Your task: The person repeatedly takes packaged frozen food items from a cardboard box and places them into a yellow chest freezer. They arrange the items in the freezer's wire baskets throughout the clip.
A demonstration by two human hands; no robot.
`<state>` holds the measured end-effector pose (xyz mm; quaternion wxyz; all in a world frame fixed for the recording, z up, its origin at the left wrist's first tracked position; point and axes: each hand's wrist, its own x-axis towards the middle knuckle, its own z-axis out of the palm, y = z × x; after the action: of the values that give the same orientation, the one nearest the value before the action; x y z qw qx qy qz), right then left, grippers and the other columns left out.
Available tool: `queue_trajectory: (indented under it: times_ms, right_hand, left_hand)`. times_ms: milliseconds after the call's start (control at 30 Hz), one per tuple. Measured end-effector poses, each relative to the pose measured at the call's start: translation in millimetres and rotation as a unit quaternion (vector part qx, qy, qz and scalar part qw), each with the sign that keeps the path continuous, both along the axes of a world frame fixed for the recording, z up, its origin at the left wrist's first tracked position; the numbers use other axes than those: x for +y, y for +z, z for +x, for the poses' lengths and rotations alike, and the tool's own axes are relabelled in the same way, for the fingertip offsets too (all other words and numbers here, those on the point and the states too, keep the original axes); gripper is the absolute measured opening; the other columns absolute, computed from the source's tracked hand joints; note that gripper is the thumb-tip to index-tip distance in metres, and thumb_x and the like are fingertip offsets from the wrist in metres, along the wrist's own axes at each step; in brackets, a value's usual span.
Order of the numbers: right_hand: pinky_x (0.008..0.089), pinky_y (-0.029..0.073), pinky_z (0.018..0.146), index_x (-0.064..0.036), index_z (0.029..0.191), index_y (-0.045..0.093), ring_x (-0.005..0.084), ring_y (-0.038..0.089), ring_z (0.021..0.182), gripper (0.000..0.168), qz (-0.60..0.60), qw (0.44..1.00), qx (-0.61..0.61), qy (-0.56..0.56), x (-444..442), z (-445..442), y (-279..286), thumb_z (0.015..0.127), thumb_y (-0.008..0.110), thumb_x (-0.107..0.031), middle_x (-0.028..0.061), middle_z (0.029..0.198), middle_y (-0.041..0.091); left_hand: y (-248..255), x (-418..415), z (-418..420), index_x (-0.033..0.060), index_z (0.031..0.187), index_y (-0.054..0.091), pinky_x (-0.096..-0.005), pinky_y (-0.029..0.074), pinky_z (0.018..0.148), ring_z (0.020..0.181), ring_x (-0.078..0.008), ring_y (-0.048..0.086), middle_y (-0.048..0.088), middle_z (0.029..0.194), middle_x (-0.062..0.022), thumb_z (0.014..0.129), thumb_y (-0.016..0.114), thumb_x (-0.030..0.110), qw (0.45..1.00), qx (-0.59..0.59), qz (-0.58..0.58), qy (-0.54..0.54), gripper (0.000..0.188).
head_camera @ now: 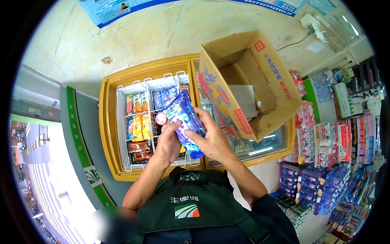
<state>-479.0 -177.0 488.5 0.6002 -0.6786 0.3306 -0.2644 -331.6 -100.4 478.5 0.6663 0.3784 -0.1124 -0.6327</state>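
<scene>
Both of my hands grip a bundle of shiny blue and purple ice-cream wrappers above a chest freezer. My left hand holds its left side with the thumb on top. On the right side, my right hand has its thumb across the front and its fingers behind. Beneath them, the freezer's yellow frame surrounds white wire baskets. Yellow packets, brown packets and blue-purple packets lie in the compartments. Round tubs show beside my left hand; the bundle hides part of the baskets.
An open cardboard box rests on the freezer's right glass lid. A tiled wall rises behind. Bottled-drink packs are stacked at right. A green-striped panel stands left, beside a bright opening onto the street.
</scene>
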Motion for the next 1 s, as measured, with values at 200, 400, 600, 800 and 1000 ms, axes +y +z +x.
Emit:
queue_trajectory:
  times_ms: [200, 400, 600, 800, 1000]
  right_hand:
    - [0.0336, 0.054, 0.094, 0.005, 0.147, 0.039, 0.0196, 0.064, 0.112, 0.065, -0.014, 0.991, -0.129, -0.019, -58.4, -70.7, 116.8, 0.094, 0.072, -0.011, 0.0165, 0.125, 0.064]
    - [0.0333, 0.058, 0.083, 0.008, 0.142, 0.043, 0.0188, 0.070, 0.095, 0.063, 0.061, 0.997, 0.041, -0.037, -192.2, -86.3, 99.0, 0.091, 0.073, -0.014, 0.0158, 0.115, 0.068]
    - [0.0356, 0.060, 0.076, 0.005, 0.120, 0.063, 0.0206, 0.072, 0.083, 0.035, 0.231, 0.945, 0.233, -0.002, -270.7, -68.0, -29.5, 0.091, 0.069, -0.013, 0.0139, 0.100, 0.071]
    - [0.0372, 0.057, 0.087, 0.007, 0.122, 0.062, 0.0246, 0.071, 0.096, 0.034, 0.305, 0.940, 0.153, -0.002, -262.9, -27.7, -91.5, 0.092, 0.065, -0.007, 0.0163, 0.105, 0.072]
    - [0.0371, 0.056, 0.088, 0.007, 0.123, 0.062, 0.0246, 0.070, 0.097, 0.034, 0.242, 0.933, 0.265, 0.019, -265.4, -8.6, -89.0, 0.092, 0.065, -0.007, 0.0165, 0.106, 0.072]
  left_hand:
    - [58.9, -14.9, -15.7, 0.0031, 0.155, 0.030, -0.0460, 0.038, 0.114, 0.135, -0.0303, 0.049, 0.050, 0.144, -0.0164, 0.095, 0.059, 0.056, 0.974, -0.158, -0.121, -0.111, 0.085]
    - [-0.1, 4.1, 15.4, 0.0012, 0.143, 0.048, -0.0413, 0.049, 0.105, 0.119, -0.0257, 0.063, 0.063, 0.127, -0.0126, 0.103, 0.055, 0.037, 0.986, -0.112, 0.008, -0.122, 0.054]
    - [-76.6, 22.1, 57.2, 0.0041, 0.136, 0.056, -0.0391, 0.051, 0.098, 0.114, -0.0241, 0.066, 0.066, 0.124, -0.0116, 0.102, 0.057, 0.032, 0.985, -0.085, 0.127, -0.084, 0.043]
    - [-151.6, 39.7, 106.0, 0.0082, 0.132, 0.057, -0.0341, 0.049, 0.091, 0.106, -0.0188, 0.066, 0.067, 0.118, -0.0063, 0.102, 0.057, 0.035, 0.974, -0.078, 0.211, -0.013, 0.041]
    - [-244.0, -15.7, 168.8, 0.0047, 0.136, 0.055, -0.0354, 0.050, 0.094, 0.111, -0.0190, 0.063, 0.064, 0.125, -0.0090, 0.096, 0.064, 0.023, 0.953, -0.149, 0.258, 0.054, 0.045]
